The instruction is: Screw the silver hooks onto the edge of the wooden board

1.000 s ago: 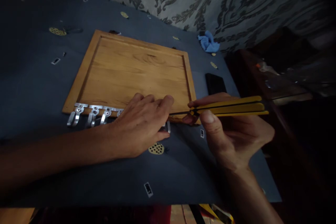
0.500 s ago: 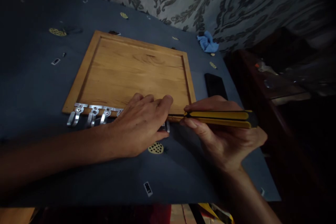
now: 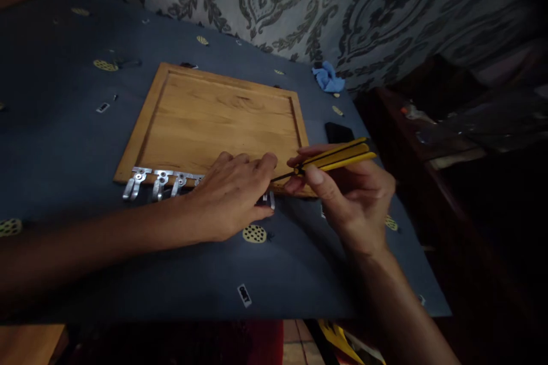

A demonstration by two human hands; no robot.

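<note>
A wooden board [image 3: 222, 122] with a raised rim lies on the blue cloth. Along its near edge runs a metal hook rack [image 3: 160, 181], screwed on, with three hooks showing left of my hand. My left hand [image 3: 231, 197] lies flat over the right part of the rack, fingers stretched together and pressing on it. My right hand [image 3: 346, 197] is closed round a yellow and black screwdriver [image 3: 338, 158]. Its dark tip points left at the board's near edge, just beside my left fingertips. The handle tilts up to the right.
A dark phone-like slab [image 3: 338, 132] lies right of the board. A crumpled blue cloth [image 3: 327, 78] sits at the far right by the patterned wall. The table's right edge drops off to a dark wooden piece of furniture [image 3: 428, 142]. Small labels dot the tablecloth [image 3: 64, 142].
The screwdriver handle has swung from level to tilted upward, and my right hand has come a little closer to the left one. The view has shifted slightly. My left hand stays on the rack.
</note>
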